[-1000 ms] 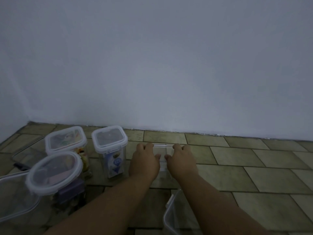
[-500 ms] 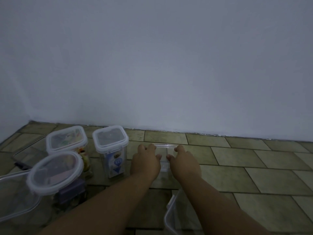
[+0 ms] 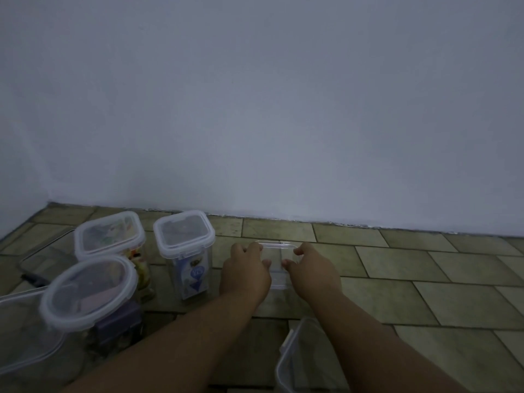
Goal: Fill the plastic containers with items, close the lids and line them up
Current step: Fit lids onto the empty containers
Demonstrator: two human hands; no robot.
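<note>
Nearest you: open clear tub (image 3: 297, 364), no lid, thin glossy plastic; steer forearms clear of it. At left, round-lidded tub (image 3: 88, 290), white rim, closed. Further out, your left hand (image 3: 245, 275) and right hand (image 3: 312, 275) grasp small clear box (image 3: 279, 252) on tiled floor (image 3: 425, 279), fingers (image 3: 241, 249) curled over its side edges. Box shallow, rectangular, rounded corners, likely slippery. Cannot tell if lid seated: press evenly both sides, then slide into line beside tall square-lidded jar (image 3: 184, 245). Second such jar (image 3: 109, 236) left of it, near wall (image 3: 283, 109).
</note>
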